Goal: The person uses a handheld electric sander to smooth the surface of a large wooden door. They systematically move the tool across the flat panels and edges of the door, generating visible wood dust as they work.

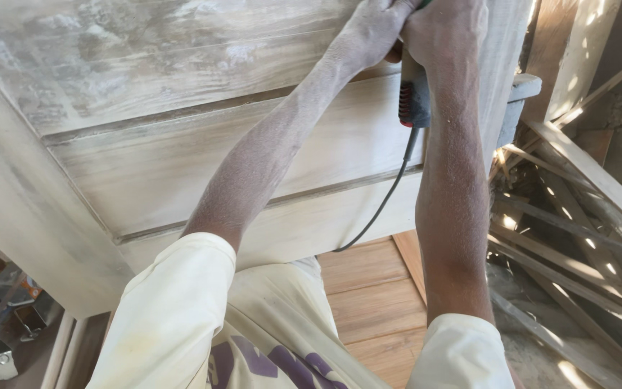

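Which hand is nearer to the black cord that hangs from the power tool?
Right. The right hand grips the power tool directly above the spot where the black cord leaves it. The left hand also holds the tool, but farther to the left of the cord.

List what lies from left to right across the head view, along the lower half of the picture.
Metal clamps → pale wooden door panel → left hand's forearm → black power cord → right hand's forearm → loose wooden slats.
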